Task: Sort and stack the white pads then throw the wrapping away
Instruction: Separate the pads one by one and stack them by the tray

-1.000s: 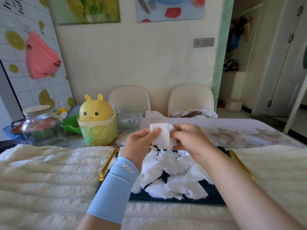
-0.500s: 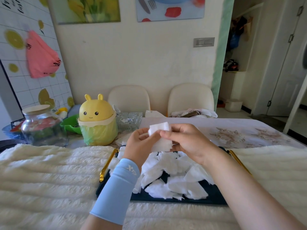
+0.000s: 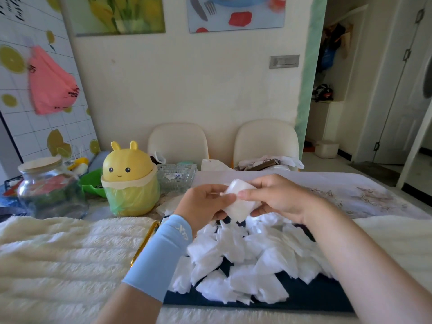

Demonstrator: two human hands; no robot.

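A small stack of white pads (image 3: 239, 202) is held above the table between both hands. My left hand (image 3: 205, 206), with a light blue sleeve on the forearm, grips its left side. My right hand (image 3: 278, 197) pinches its right side with thumb and fingers. Below them, several loose white pads (image 3: 245, 258) lie in a heap on a dark tray (image 3: 304, 298) with gold handles. A yellow bunny-faced bin (image 3: 127, 178) lined with a yellow-green bag stands to the left of the hands. I cannot pick out any wrapping.
A cream fluffy cloth (image 3: 58, 258) covers the near table. At the left stand a glass jar (image 3: 46, 188), a green bowl (image 3: 92, 183) and a clear glass dish (image 3: 176, 176). Two cream chairs (image 3: 266, 141) are behind the table.
The stack has tilted and turned in my hands. Both hands shifted slightly, with the right fingers now over the stack's right edge.
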